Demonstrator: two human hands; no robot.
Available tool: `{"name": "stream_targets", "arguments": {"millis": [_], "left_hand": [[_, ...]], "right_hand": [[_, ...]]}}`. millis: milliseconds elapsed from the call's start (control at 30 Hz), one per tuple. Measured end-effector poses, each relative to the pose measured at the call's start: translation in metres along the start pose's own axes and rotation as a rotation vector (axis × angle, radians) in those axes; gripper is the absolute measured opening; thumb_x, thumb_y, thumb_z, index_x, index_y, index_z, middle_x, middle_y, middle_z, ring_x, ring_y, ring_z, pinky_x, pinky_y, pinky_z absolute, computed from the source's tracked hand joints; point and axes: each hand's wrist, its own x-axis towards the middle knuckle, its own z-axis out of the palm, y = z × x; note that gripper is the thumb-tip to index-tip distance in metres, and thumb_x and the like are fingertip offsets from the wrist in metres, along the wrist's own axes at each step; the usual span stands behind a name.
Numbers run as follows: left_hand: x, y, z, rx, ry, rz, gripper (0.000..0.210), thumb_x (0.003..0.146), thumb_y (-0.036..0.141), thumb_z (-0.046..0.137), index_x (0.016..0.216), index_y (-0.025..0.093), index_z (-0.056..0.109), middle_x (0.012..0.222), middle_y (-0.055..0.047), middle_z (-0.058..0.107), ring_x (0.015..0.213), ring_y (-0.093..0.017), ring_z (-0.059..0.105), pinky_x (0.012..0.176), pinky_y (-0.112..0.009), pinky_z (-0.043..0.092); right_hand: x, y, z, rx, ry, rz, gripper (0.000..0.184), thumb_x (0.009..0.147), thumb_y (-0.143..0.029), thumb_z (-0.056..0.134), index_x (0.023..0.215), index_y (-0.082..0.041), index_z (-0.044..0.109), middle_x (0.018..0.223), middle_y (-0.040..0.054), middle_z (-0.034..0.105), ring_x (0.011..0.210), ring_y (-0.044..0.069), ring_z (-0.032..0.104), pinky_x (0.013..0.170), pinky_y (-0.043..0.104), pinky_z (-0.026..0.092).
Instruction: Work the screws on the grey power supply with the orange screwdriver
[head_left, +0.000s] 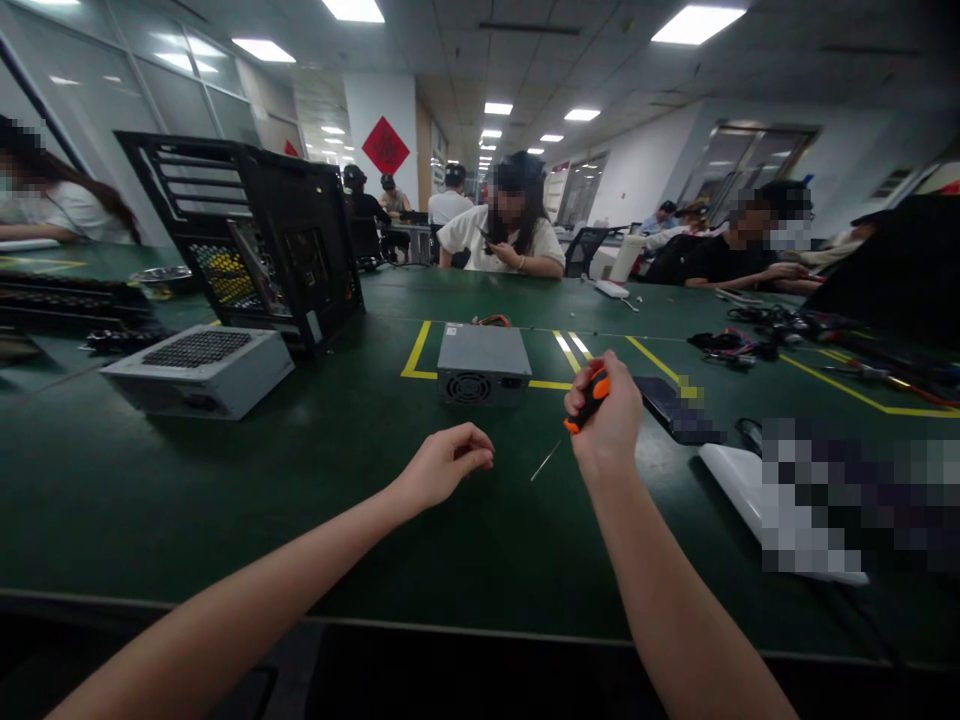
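My right hand [609,425] is wrapped round the black and orange handle of a screwdriver [589,402]. Its thin shaft points down and to the left, toward the table. To its left, my left hand [447,464] is over the table with its fingers curled and thumb and fingertips together; whatever it may hold is too small to see. Just beyond both hands lies a grey computer power supply [484,352], its fan grille and socket facing me, with coloured wires behind it. Neither hand touches it.
A second power supply [196,370] and an open black computer case [262,240] stand on the left of the green table [360,590]. To the right are a dark phone [675,408], a white flat device [750,495] and cables [739,345]. A person [499,240] sits opposite.
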Motion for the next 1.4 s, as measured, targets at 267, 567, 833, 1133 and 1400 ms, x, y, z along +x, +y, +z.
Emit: {"name": "stream_targets", "arguments": {"millis": [267,567,833,1133,1400], "left_hand": [[-0.011,-0.005,0.010,-0.320,0.025,0.026,0.012,0.078,0.027,0.059,0.086,0.018,0.060,0.078,0.000,0.064,0.075,-0.012,0.060,0.071,-0.026,0.047],[-0.015,-0.010,0.010,-0.346,-0.028,0.066,0.014,0.074,0.029,0.063,0.083,0.018,0.062,0.077,-0.001,0.063,0.074,-0.013,0.059,0.071,-0.027,0.048],[-0.017,-0.010,0.007,-0.356,-0.014,0.095,0.014,0.074,0.027,0.064,0.084,0.017,0.061,0.078,0.000,0.063,0.075,-0.012,0.059,0.072,-0.026,0.047],[-0.017,-0.010,0.008,-0.293,-0.031,0.111,0.014,0.074,0.028,0.065,0.084,0.018,0.062,0.079,0.000,0.065,0.075,-0.012,0.061,0.071,-0.026,0.047],[-0.017,-0.006,0.008,-0.289,-0.051,0.113,0.013,0.074,0.026,0.065,0.083,0.017,0.062,0.078,0.000,0.065,0.074,-0.012,0.061,0.069,-0.024,0.047]], "right_hand": [[-0.046,-0.026,0.043,0.018,-0.079,-0.386,0.020,0.084,-0.034,0.043,0.069,-0.021,0.044,0.053,-0.0073,0.042,0.035,0.004,0.034,0.033,0.018,0.024],[-0.063,-0.013,0.039,-0.048,-0.131,-0.544,0.020,0.086,-0.029,0.038,0.068,-0.022,0.044,0.050,-0.0060,0.040,0.033,0.006,0.033,0.032,0.020,0.022],[-0.073,-0.019,0.037,-0.006,-0.209,-0.561,0.022,0.086,-0.026,0.035,0.068,-0.022,0.046,0.050,-0.0050,0.039,0.032,0.008,0.033,0.031,0.021,0.022],[-0.074,-0.014,0.035,-0.005,-0.224,-0.573,0.020,0.086,-0.027,0.038,0.068,-0.022,0.047,0.050,-0.0045,0.039,0.034,0.008,0.035,0.031,0.020,0.022],[-0.075,-0.013,0.033,-0.037,-0.225,-0.560,0.019,0.085,-0.030,0.039,0.069,-0.023,0.047,0.049,-0.0045,0.039,0.035,0.008,0.035,0.032,0.022,0.021]]}}
